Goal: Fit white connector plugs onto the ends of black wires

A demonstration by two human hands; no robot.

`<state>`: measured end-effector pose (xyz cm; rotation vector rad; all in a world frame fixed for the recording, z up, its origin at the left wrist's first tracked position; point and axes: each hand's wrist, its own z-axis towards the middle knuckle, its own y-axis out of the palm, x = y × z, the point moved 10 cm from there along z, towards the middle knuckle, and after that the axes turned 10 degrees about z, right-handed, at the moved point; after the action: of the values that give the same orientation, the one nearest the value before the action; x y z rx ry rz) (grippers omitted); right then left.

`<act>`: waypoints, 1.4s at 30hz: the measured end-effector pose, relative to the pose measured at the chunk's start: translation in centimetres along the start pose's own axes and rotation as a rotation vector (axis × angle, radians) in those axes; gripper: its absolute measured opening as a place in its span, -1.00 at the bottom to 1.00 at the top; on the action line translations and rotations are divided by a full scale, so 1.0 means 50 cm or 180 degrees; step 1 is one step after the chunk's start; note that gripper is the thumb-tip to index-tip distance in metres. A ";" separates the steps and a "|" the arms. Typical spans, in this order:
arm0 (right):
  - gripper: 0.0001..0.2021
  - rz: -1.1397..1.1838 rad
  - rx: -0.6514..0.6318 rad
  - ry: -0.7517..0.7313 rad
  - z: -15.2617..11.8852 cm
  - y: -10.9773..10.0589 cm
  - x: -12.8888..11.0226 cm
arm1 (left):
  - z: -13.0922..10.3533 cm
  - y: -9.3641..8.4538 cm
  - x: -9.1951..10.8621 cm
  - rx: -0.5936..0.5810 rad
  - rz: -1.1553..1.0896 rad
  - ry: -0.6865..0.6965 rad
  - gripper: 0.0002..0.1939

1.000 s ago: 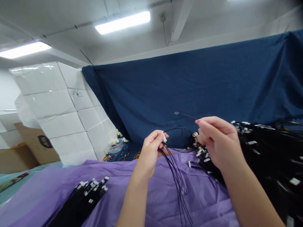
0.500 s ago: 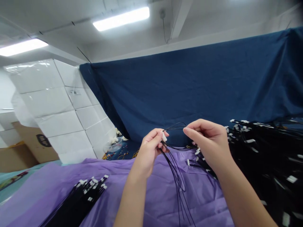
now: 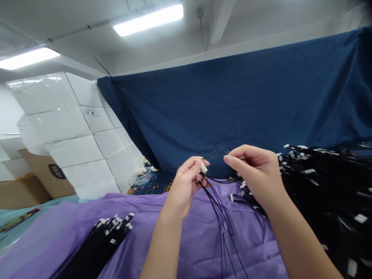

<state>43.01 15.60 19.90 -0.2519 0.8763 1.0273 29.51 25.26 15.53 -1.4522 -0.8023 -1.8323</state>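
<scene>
Thin black cords (image 3: 220,217) with a white tag (image 3: 203,166) at their top are pinched in my left hand (image 3: 186,182), near the middle of the view. Their long ends hang down over the purple cloth (image 3: 194,240). From the tag, thin loops of cord reach right to my right hand (image 3: 252,166), whose thumb and forefinger are pressed together on them. Both hands are above the cloth, a short gap apart.
A bundle of black cords with white tags (image 3: 99,244) lies at the lower left. A large pile of similar cords (image 3: 325,201) fills the right. Behind stand a blue curtain (image 3: 226,104), white boxes (image 3: 72,131) and a clear bowl (image 3: 141,176).
My left hand has shifted slightly to the right, and the hanging cords have swung right with it. My right hand has barely moved.
</scene>
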 end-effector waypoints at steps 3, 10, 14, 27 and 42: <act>-0.85 -0.0012 -0.0040 0.0023 0.001 0.002 0.001 | 0.001 0.000 0.001 0.0016 -0.0054 0.0035 -0.77; -0.84 -0.0037 -0.0035 0.0048 0.001 0.007 0.006 | 0.001 -0.009 0.003 0.0106 -0.0184 0.0072 -0.77; -0.85 0.0005 0.0035 0.0124 -0.001 0.006 0.007 | -0.001 -0.012 0.012 0.0226 -0.0109 0.0196 -0.79; -0.76 0.0748 0.0139 0.1035 -0.007 0.006 0.063 | -0.025 -0.011 0.076 0.0718 0.1850 0.1472 -0.74; -0.90 -0.0864 -0.0702 -0.1172 -0.021 0.049 -0.061 | -0.002 0.008 0.017 -0.0131 0.0189 0.0340 -0.77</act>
<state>39.77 14.31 21.96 -0.3443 0.3833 0.8783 29.61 24.85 16.35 -1.3760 -0.6658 -1.8741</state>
